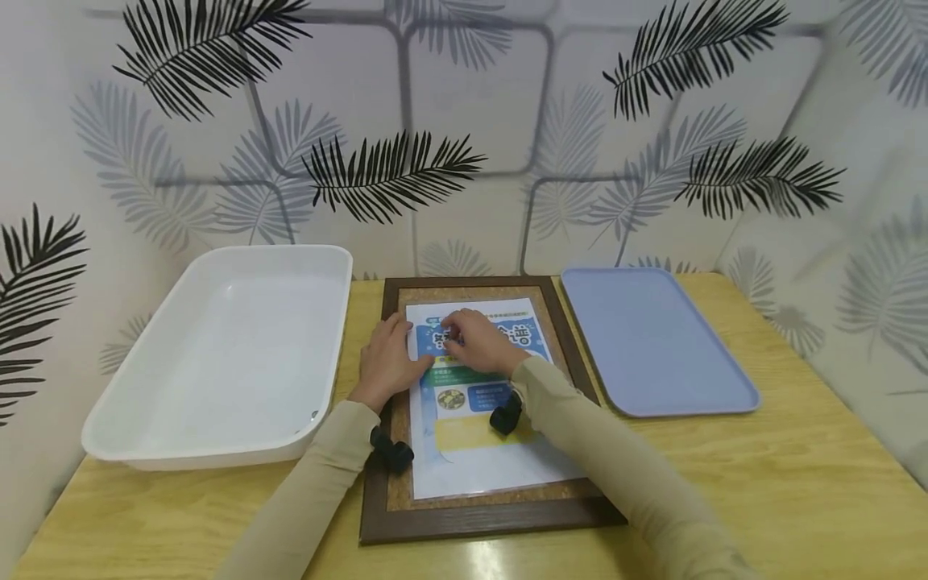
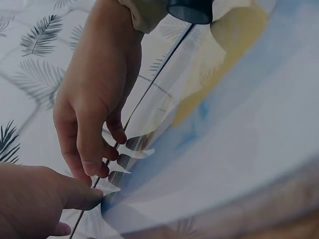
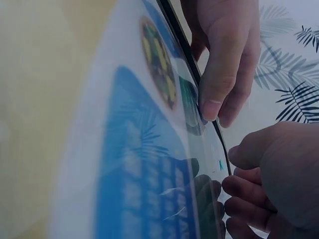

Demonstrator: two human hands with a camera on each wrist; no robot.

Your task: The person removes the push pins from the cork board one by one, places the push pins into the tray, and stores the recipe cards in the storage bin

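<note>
A printed poster [image 1: 471,475] in blue, green and yellow lies on a cork board [image 1: 406,505] with a brown frame [image 1: 478,528]. My left hand [image 1: 389,362] rests on the poster's upper left side, thumb spread inward. Over the upper middle, my right hand [image 1: 480,342] touches the sheet with bent fingertips; nothing shows between its fingers. In the left wrist view the left thumb [image 2: 82,194] is close beside the right hand [image 2: 97,94]. The right wrist view has the right hand [image 3: 279,174] on the glossy poster [image 3: 144,134], near the left hand's fingertips [image 3: 212,107].
A deep white tray [image 1: 239,354] stands on the left of the wooden table [image 1: 812,459]. A flat blue-grey tray [image 1: 656,338] lies just right of the board. Behind the table hangs a leaf-patterned backdrop [image 1: 471,97].
</note>
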